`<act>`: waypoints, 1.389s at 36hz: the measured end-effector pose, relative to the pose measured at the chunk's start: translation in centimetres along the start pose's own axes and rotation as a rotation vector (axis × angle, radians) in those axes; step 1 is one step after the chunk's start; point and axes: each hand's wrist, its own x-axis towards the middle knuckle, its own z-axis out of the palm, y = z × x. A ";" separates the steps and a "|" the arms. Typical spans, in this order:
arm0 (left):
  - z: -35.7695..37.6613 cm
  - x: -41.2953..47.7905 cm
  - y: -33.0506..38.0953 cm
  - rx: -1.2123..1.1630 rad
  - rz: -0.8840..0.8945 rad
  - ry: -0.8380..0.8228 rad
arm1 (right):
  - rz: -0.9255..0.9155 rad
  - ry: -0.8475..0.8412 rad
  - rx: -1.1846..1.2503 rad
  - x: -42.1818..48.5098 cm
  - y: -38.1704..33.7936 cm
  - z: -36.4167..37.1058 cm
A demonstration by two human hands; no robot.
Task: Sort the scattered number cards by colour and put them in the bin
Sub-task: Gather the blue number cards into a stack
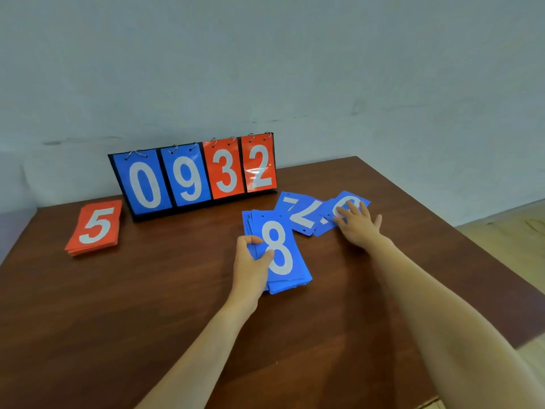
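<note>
A stack of blue cards (283, 261) with a white 8 on top lies mid-table. My left hand (250, 261) grips its left edge, thumb on top. Behind it lies a loose blue card with a 7 (298, 212). To its right, another loose blue card (339, 214) is partly covered by my right hand (358, 224), whose straight fingers press flat on it. A stack of red cards (95, 228) with a 5 on top sits at the far left. No bin is in view.
A black flip scoreboard (194, 172) showing blue 0, 9 and red 3, 2 stands at the back of the brown wooden table (147, 305). A pale wall rises behind. The table's right edge drops to a light floor.
</note>
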 end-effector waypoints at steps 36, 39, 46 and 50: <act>-11.0 -15.5 -2.0 0.057 0.039 0.084 | -0.090 -0.026 -0.171 -29.9 -12.7 5.6; -12.3 -15.8 -2.2 0.044 0.031 0.111 | -0.132 -0.098 -0.144 -29.7 -13.0 4.8; -14.1 -16.1 -2.7 0.013 -0.024 0.138 | -0.101 -0.207 -0.155 -26.5 -11.2 0.8; -14.2 -16.3 -2.8 -0.016 -0.024 0.147 | -0.071 -0.354 -0.131 -25.4 -10.4 0.3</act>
